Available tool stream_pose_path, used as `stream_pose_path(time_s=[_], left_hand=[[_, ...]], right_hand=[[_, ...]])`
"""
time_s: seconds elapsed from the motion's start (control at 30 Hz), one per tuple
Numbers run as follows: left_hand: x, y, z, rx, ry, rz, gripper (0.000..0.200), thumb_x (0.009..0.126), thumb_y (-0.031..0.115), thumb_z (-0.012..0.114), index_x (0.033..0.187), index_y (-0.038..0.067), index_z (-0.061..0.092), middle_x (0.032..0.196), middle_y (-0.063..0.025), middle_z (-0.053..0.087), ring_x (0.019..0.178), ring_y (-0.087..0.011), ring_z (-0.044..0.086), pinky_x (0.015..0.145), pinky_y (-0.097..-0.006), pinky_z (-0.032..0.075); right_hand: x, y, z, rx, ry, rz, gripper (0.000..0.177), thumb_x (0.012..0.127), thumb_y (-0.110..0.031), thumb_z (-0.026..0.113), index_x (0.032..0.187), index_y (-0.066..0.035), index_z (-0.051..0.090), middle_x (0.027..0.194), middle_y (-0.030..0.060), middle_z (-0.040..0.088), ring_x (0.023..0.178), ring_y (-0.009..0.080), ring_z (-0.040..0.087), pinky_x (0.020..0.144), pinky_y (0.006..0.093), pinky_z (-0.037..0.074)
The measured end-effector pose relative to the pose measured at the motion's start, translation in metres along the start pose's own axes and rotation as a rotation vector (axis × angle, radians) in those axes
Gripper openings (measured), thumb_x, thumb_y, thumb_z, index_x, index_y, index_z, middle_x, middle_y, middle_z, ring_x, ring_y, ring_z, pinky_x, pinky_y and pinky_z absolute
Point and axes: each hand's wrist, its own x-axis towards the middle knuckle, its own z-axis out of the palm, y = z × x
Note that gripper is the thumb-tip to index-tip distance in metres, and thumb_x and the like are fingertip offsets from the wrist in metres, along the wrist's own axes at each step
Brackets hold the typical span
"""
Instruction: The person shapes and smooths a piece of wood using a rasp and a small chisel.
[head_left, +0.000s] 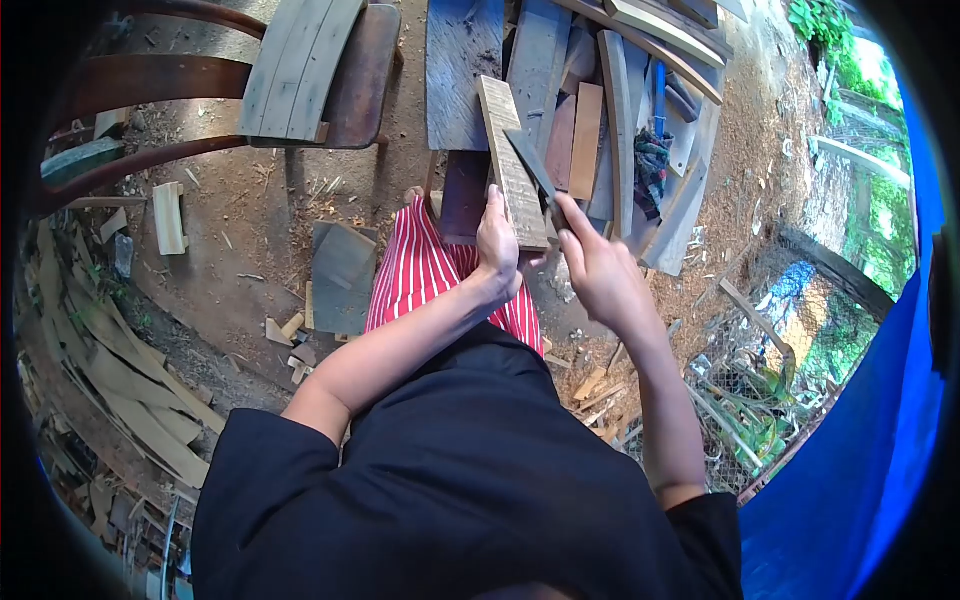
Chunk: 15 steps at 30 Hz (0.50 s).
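Note:
A narrow wooden board (513, 185) stands tilted in front of me, its lower end by my lap and its upper end over the workbench. My left hand (498, 240) is closed around the board's left edge near the bottom. In my right hand (605, 275) is a knife (533, 162) with a broad, dark grey blade, its handle mostly hidden by the fingers. The blade points up and left and overlaps the board's right edge in this view.
Wooden planks (585, 140) and a checked cloth (652, 165) lie on the bench to the right. Grey slats rest on a wooden chair (365, 80) at the upper left. Offcuts and shavings litter the dirt floor. A blue tarp (850, 500) hangs at the right.

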Motion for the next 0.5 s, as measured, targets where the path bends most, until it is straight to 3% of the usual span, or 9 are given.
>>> stream_pose_path(time_s=[0.27, 0.4, 0.5], left_hand=[[0.012, -0.01, -0.018, 0.012, 0.082, 0.046, 0.051, 0.101, 0.052, 0.022, 0.106, 0.013, 0.054, 0.081, -0.0035, 0.063, 0.058, -0.0154, 0.059, 0.038, -0.0277, 0.039], [0.018, 0.013, -0.035, 0.048, 0.065, -0.015, 0.043, 0.104, 0.041, 0.018, 0.109, 0.015, 0.052, 0.084, -0.0015, 0.063, 0.061, -0.014, 0.057, 0.038, -0.0264, 0.035], [0.01, 0.025, -0.03, 0.068, 0.043, -0.032, 0.046, 0.103, 0.046, 0.02, 0.104, 0.015, 0.055, 0.081, -0.0015, 0.063, 0.06, -0.0137, 0.056, 0.038, -0.0267, 0.035]], right_hand=[[-0.07, -0.018, -0.028, -0.054, -0.162, 0.104, 0.049, 0.097, -0.027, 0.043, 0.145, -0.024, 0.035, 0.073, 0.0293, 0.062, 0.072, 0.0461, 0.063, 0.07, 0.0559, 0.048], [-0.042, -0.013, -0.016, -0.019, -0.209, 0.102, 0.049, 0.098, -0.03, 0.042, 0.146, -0.027, 0.033, 0.076, 0.0292, 0.063, 0.074, 0.0455, 0.063, 0.072, 0.056, 0.049], [-0.055, -0.013, 0.0, -0.044, -0.119, 0.072, 0.047, 0.098, -0.032, 0.042, 0.145, -0.027, 0.036, 0.069, 0.0268, 0.062, 0.069, 0.0458, 0.063, 0.066, 0.0556, 0.05]])
